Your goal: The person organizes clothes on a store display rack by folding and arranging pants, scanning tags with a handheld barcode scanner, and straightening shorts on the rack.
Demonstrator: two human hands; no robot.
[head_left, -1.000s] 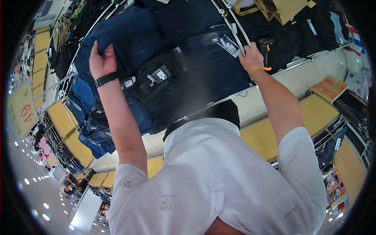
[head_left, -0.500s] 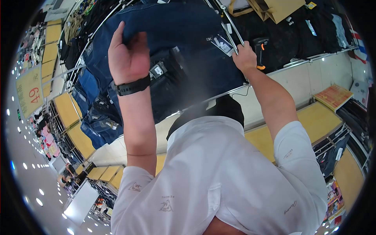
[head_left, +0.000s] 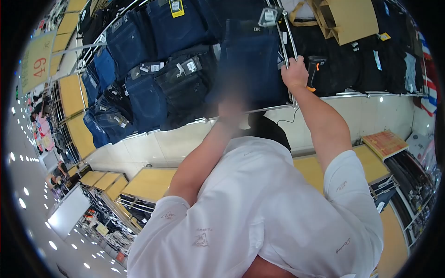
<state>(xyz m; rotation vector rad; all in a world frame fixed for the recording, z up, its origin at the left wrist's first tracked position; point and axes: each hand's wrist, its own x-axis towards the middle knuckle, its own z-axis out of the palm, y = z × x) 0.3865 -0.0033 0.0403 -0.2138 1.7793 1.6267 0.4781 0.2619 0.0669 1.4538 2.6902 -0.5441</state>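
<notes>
My left hand (head_left: 233, 107) is low over the front edge of a folded pair of dark blue jeans (head_left: 254, 58). A blurred patch covers its fingers, so whether it touches the denim cannot be told. My right hand (head_left: 295, 74) is closed around a chrome divider rail (head_left: 288, 34), at the right side of those jeans. Close beside its knuckles lies a black and orange handheld scanner (head_left: 316, 72). Left of my left hand are darker folded jeans with a white tag (head_left: 191, 66) and a blue folded pair (head_left: 146, 99).
More folded jeans (head_left: 174, 25) fill the rack to the left. Black trousers (head_left: 347, 69) and a brown paper bag (head_left: 347, 21) lie right of the divider. A chrome bar (head_left: 204, 120) edges the rack front. A yellow price sign (head_left: 37, 65) stands far left.
My left hand has come down and to the right, from raised over the jeans to the rack's front edge. The large dark blue denim no longer covers the left piles. My right hand stays on the rail.
</notes>
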